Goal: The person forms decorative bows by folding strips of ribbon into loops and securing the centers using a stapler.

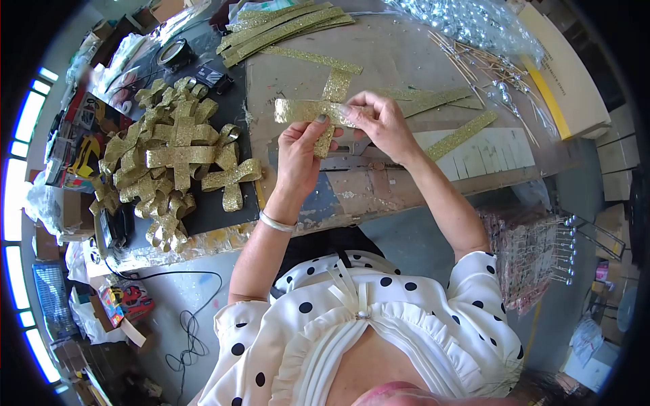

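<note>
One gold ribbon cross is held up over the near part of the table, a looped end pointing left. The left hand pinches it from below, thumb on the glittery face; the right hand closes narrowly on its right side. Both forearms reach over the table's worn near edge (its surface is flecked with glitter). Left of the left hand, the pile of looped crosses crowds that side, its nearest piece close to the wrist. Beyond the cross, bare board opens between the stacked gold strips and the beaded sticks. On the right, a loose gold strip lies partly over the white slotted sheet, narrowing the room beside the right forearm.
</note>
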`<state>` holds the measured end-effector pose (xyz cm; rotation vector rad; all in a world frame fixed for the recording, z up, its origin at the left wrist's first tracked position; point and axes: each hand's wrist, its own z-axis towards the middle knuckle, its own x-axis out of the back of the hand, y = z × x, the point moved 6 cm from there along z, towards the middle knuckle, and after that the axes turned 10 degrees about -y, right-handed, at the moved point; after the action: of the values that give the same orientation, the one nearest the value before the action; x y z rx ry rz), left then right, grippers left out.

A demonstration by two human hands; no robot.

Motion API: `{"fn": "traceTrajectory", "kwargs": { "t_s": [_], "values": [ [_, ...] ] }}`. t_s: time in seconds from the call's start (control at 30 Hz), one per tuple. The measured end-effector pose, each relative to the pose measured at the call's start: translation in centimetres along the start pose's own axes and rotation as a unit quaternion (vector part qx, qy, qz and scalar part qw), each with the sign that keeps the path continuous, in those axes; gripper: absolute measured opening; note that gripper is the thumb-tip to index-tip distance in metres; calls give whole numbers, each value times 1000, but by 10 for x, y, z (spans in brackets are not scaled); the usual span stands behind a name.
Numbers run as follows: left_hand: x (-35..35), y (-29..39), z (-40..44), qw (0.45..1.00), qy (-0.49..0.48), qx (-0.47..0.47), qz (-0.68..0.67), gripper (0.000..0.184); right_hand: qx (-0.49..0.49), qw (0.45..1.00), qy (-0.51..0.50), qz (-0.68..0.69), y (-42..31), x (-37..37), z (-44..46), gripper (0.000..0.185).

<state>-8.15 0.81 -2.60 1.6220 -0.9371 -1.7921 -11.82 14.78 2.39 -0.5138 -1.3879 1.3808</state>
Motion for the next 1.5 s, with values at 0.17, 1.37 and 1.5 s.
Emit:
{"fn": "traceTrajectory", "kwargs": {
  "t_s": [0.17, 1.37, 1.5],
  "values": [
    [1, -1, -2, 1000, 10, -6, 19, 14, -44, 981, -58, 177, 16, -15, -3, 17],
    [-4, -11, -13, 998, 36, -7, 50, 12, -16, 988, 5, 151, 15, -19, -31, 17],
    [-5, -10, -13, 998, 33, -10, 60, 12, -18, 987, 31, 154, 13, -20, -35, 16]
  ]
}}
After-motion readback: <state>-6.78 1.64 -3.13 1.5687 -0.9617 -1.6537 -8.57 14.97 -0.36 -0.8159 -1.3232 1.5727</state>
